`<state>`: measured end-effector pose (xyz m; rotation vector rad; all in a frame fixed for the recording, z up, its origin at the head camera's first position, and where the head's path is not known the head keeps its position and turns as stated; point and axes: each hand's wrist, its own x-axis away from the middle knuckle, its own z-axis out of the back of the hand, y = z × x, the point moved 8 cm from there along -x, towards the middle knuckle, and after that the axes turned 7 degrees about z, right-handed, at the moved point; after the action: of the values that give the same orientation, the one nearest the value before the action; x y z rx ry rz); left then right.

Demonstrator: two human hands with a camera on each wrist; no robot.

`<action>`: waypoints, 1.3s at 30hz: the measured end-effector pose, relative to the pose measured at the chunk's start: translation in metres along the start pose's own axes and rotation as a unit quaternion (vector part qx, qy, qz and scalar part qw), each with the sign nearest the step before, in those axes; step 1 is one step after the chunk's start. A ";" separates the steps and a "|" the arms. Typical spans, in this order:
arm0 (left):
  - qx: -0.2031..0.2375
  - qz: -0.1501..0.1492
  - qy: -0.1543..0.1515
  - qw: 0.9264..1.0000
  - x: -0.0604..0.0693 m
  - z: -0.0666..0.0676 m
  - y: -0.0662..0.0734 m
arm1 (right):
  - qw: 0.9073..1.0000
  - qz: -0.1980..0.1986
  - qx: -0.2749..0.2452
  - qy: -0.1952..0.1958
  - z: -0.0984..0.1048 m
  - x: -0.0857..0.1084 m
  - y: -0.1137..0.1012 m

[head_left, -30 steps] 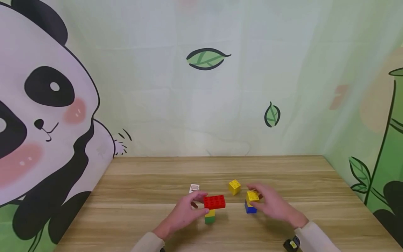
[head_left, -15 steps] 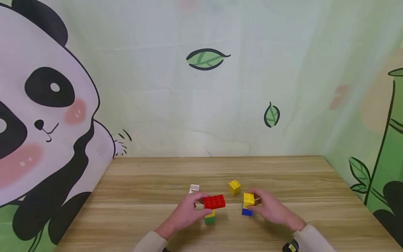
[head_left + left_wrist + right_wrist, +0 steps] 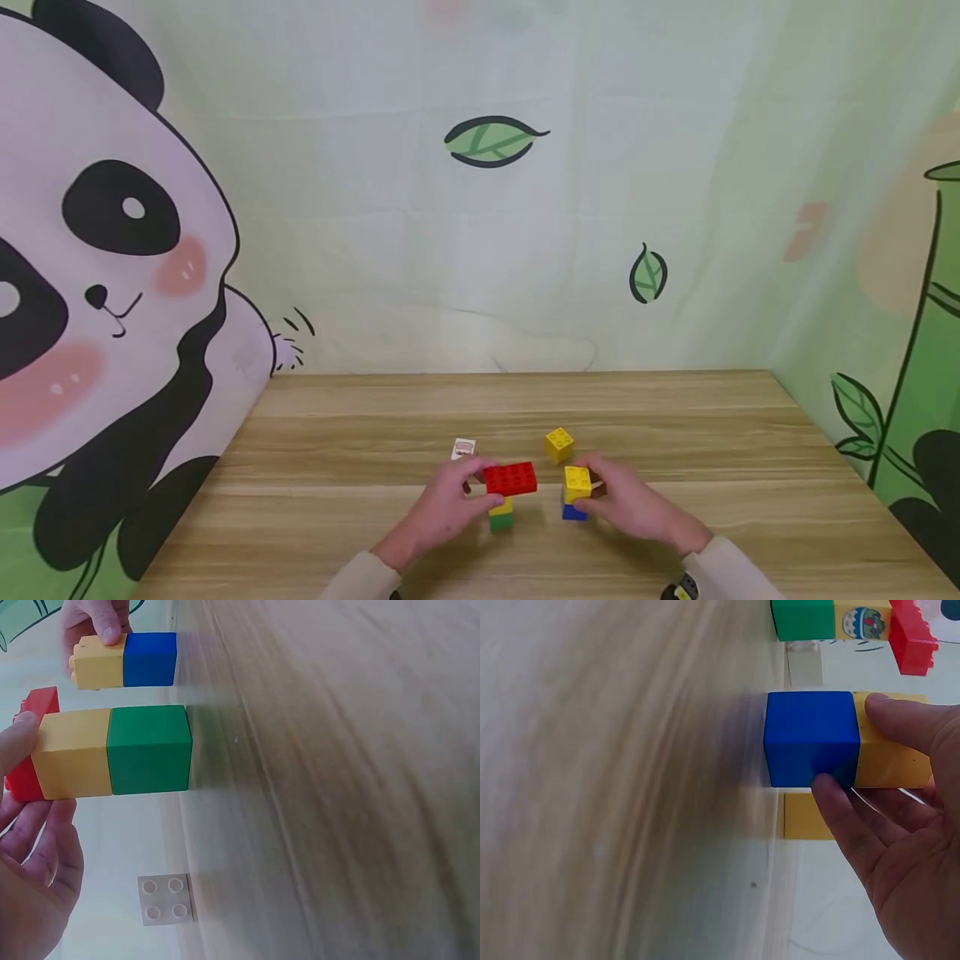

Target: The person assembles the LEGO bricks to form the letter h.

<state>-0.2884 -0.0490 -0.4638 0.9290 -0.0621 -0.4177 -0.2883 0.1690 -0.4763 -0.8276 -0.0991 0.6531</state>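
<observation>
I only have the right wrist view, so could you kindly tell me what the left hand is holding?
Observer: The left hand grips the red brick.
Operator: Thank you. Is there any picture on the white block?
Observer: Yes, the head view shows a printed picture on it, too small to make out.
Operator: And the lone yellow block, which I see only in part: are its studs facing up?
Observer: Yes, the head view shows studs on its top.

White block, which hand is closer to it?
Left. The left hand is just in front of the white block; the right hand is farther off, to its right.
</observation>
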 end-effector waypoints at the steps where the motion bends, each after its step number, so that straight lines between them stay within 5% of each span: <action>1: -0.001 0.000 0.001 1.000 0.000 0.000 0.000 | 1.000 -0.003 0.003 -0.002 -0.001 -0.001 0.000; 22: -0.013 -0.022 0.010 1.000 -0.001 0.002 0.003 | 1.000 0.027 -0.010 -0.007 -0.018 -0.014 -0.017; 39: -0.002 0.001 0.007 1.000 0.000 0.002 -0.002 | 0.999 0.042 -0.021 -0.022 -0.027 -0.023 -0.027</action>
<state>-0.2891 -0.0516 -0.4643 0.9270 -0.0504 -0.4090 -0.2844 0.1248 -0.4724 -0.8624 -0.1191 0.7505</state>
